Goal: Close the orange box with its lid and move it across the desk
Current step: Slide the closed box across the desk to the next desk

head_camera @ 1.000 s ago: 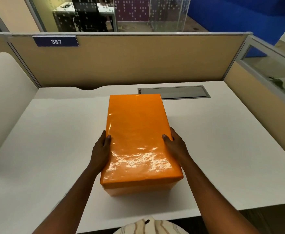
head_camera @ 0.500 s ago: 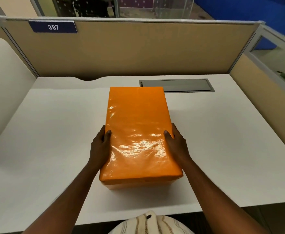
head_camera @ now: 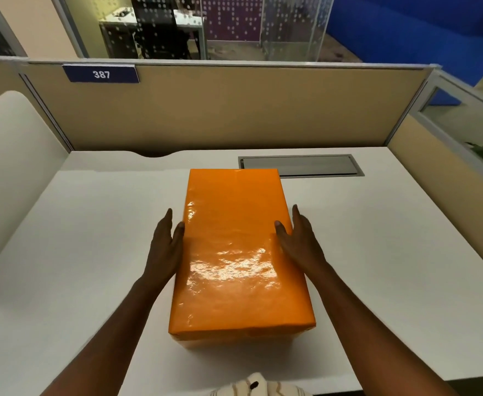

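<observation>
The orange box stands lengthwise in the middle of the white desk, with its glossy lid on top; a strip of the base shows below the lid's near edge. My left hand is flat beside the box's left side, fingers straight and apart, thumb tip at the lid's edge. On the other side, my right hand mirrors it, thumb resting on the lid's right edge and fingers stretched forward. Neither hand is wrapped around the box.
A grey cable hatch is set into the desk just behind the box's far right corner. Tan partition walls close the back and right; a white curved panel bounds the left. A label reads 387.
Both hands have loosened from the box's sides: the fingers, earlier curled down along the sides, are now straight and raised. The box sits a little farther toward the hatch.
</observation>
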